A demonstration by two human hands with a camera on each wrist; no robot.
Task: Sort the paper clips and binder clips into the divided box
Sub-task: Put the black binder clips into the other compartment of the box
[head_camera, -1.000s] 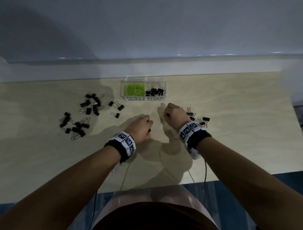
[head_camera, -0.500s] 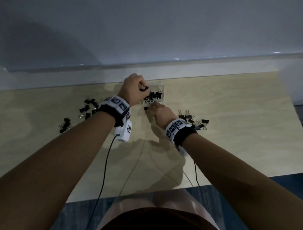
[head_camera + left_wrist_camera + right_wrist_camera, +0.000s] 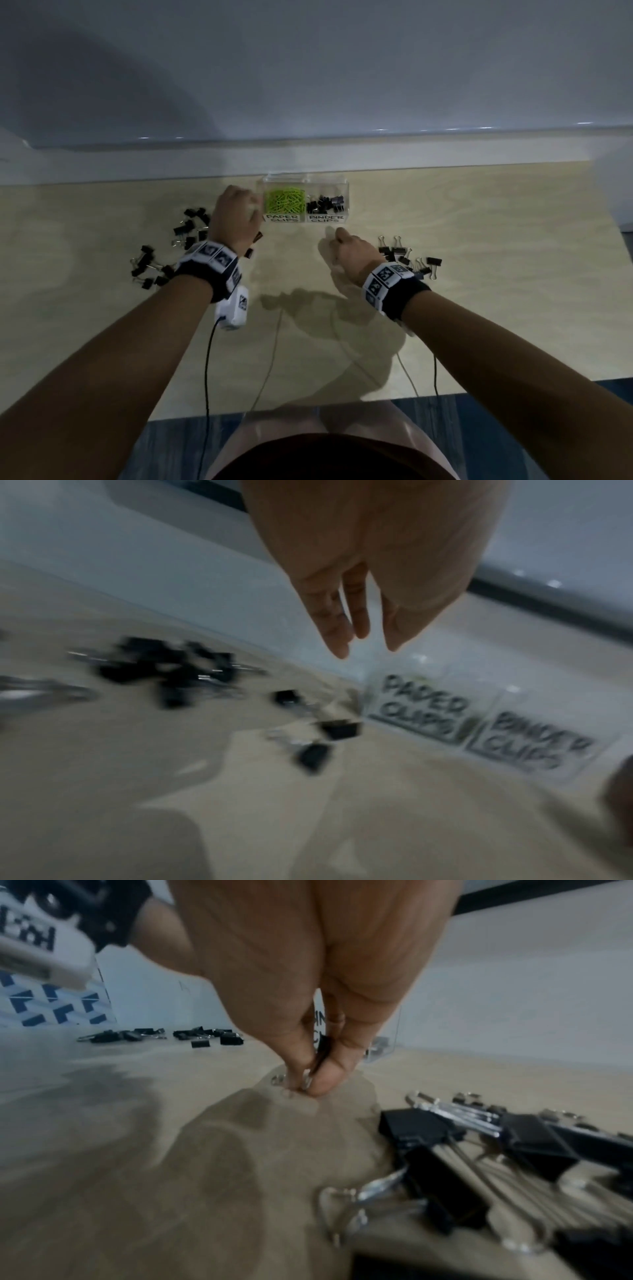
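Binder clip (image 3: pixel 316 1056) pinched at right hand (image 3: pixel 351 251) fingertips, low against worktop (image 3: pixel 479 308), just short of divided box (image 3: pixel 345 192). Box's binder compartment lies straight ahead of that hand, part filled; paper-clip side holds green clips (image 3: pixel 284 202).

To do well: lift clear first, carry over front wall, let go above right compartment.

Left hand (image 3: pixel 359 588) hangs with fingers loose, empty, above loose clips (image 3: pixel 171 669) beside box's left end. More loose clips (image 3: pixel 479 1150) just right of right hand.
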